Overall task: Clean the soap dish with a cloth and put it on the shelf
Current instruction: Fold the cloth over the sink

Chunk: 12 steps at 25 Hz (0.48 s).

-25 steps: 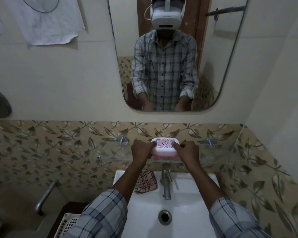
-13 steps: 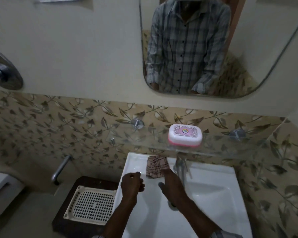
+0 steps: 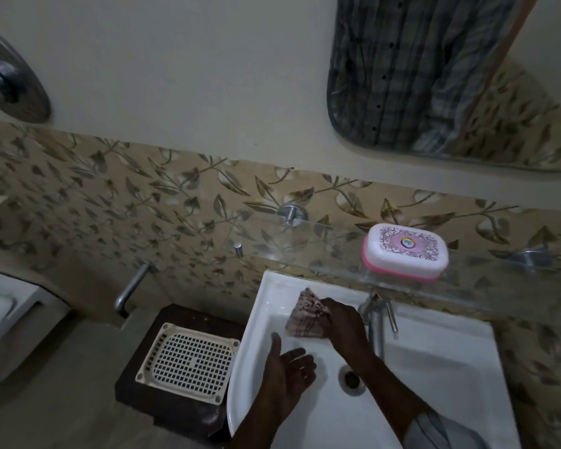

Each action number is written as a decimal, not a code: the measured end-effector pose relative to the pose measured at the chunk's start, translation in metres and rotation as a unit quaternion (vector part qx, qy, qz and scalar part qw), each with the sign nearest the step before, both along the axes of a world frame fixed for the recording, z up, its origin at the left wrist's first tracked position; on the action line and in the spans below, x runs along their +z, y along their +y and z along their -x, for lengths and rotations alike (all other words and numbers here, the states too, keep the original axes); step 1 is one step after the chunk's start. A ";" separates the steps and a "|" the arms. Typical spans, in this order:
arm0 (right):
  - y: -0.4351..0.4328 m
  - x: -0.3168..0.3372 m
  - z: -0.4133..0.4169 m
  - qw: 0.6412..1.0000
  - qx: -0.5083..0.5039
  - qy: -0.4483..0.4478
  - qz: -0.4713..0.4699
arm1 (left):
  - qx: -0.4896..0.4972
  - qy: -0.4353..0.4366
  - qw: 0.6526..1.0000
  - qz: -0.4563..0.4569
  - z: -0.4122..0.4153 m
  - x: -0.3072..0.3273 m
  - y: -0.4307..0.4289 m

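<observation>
The room is dim and a bit grey, and the white sink [image 3: 434, 367] is the brightest thing in it. A small shine sits on the round metal plate [image 3: 10, 89] at the top left. The right hand [image 3: 340, 322] and the cloth [image 3: 305, 315] look smeared, straight lines bend near the edges, and the leafy wall tiles [image 3: 78, 205] on the left look soft.

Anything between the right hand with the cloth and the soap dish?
Nothing blocks it. The right hand grips the cloth at the back of the sink; the soap dish sits on the glass shelf above, to its right. The tap stands right of the hand, under the shelf, whose front edge the hand must clear.
</observation>
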State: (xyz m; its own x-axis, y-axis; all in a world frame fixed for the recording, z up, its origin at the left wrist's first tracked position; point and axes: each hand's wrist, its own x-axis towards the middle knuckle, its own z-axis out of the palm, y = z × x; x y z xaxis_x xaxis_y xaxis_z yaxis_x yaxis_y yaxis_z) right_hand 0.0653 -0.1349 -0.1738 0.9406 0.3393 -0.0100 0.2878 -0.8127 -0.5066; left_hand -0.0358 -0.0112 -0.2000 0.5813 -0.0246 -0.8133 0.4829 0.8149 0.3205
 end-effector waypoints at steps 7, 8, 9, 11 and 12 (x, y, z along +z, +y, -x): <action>-0.019 0.032 0.075 0.936 -0.057 0.067 -0.340 | 0.086 -0.109 0.990 0.022 -0.006 0.029 0.004; -0.021 0.030 0.079 0.922 -0.091 0.082 -0.366 | 0.072 -0.123 0.990 -0.011 0.000 0.028 0.005; -0.025 0.028 0.080 0.908 -0.122 0.100 -0.388 | 0.048 -0.143 0.988 -0.037 0.006 0.030 0.007; -0.033 0.030 0.077 0.891 -0.148 0.123 -0.410 | -0.017 -0.187 0.977 -0.097 0.016 0.034 0.016; -0.037 0.033 0.075 0.889 -0.148 0.126 -0.415 | -0.053 -0.206 0.970 -0.120 0.018 0.039 0.020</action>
